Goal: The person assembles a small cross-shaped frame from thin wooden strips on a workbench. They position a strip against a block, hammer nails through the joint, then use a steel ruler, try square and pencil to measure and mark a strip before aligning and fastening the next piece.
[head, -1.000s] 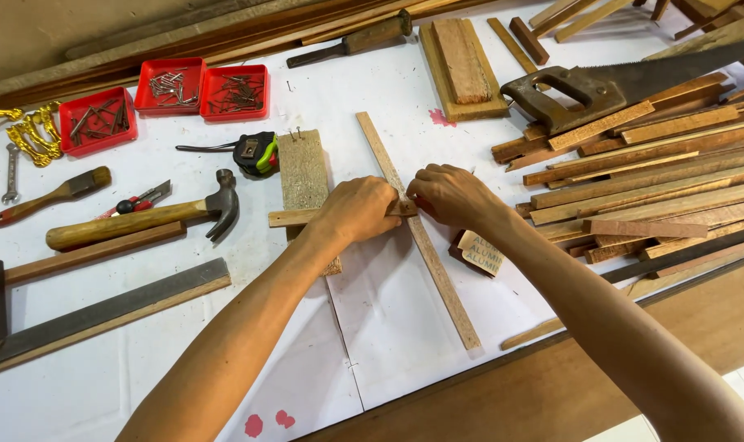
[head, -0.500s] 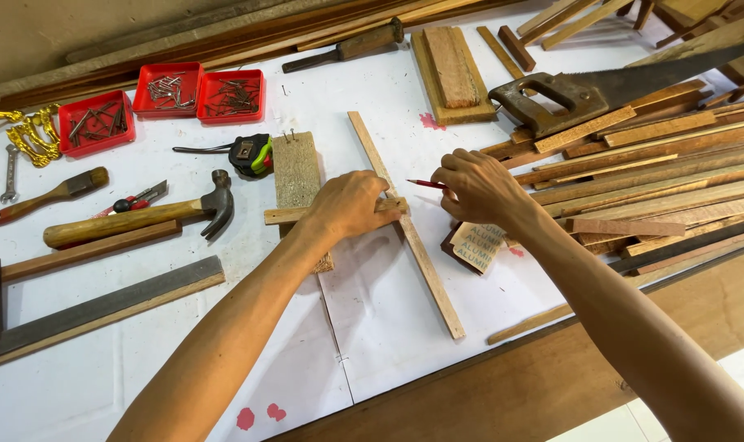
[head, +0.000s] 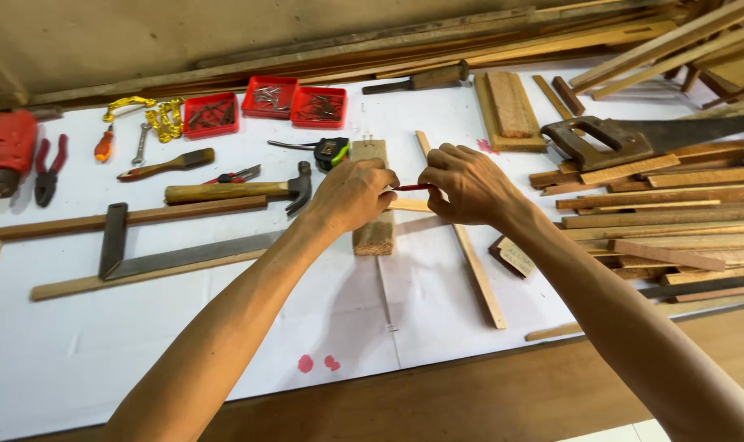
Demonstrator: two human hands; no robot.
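Over the white-covered workbench (head: 184, 344), both arms reach in. To the right of the fingers sits the big heap of wooden offcuts (head: 674, 205) with a handsaw (head: 633, 139) lying on top; to their left, a steel try square (head: 143, 258), a claw hammer (head: 233, 192), and beyond the fingertips a tape measure (head: 331, 151) and three red trays of nails (head: 265, 102).

Now the work itself. A long thin wooden strip (head: 478, 274) runs under the right hand and out towards the near edge of the bench. A short thick block (head: 374, 233) lies just under the left hand, and a small cross piece (head: 409, 205) lies between block and strip, directly below the fingertips. So the pieces look laid out and lined up. No cut shows at the spot under the fingers, the saw and hammer lie untouched, and the nails are in their trays. I'd judge this an early stage: positioning done, marking in hand, cutting or fixing not begun.

The left hand (head: 351, 196) is curled down, fingers together, pressing on the block and the cross piece. Its fingertips meet the end of a red pencil (head: 413, 187). The right hand (head: 466, 184) has fingers bunched tight, pinching that pencil, which spans the little gap between the two hands. Whether the tip touches wood, I can't tell.
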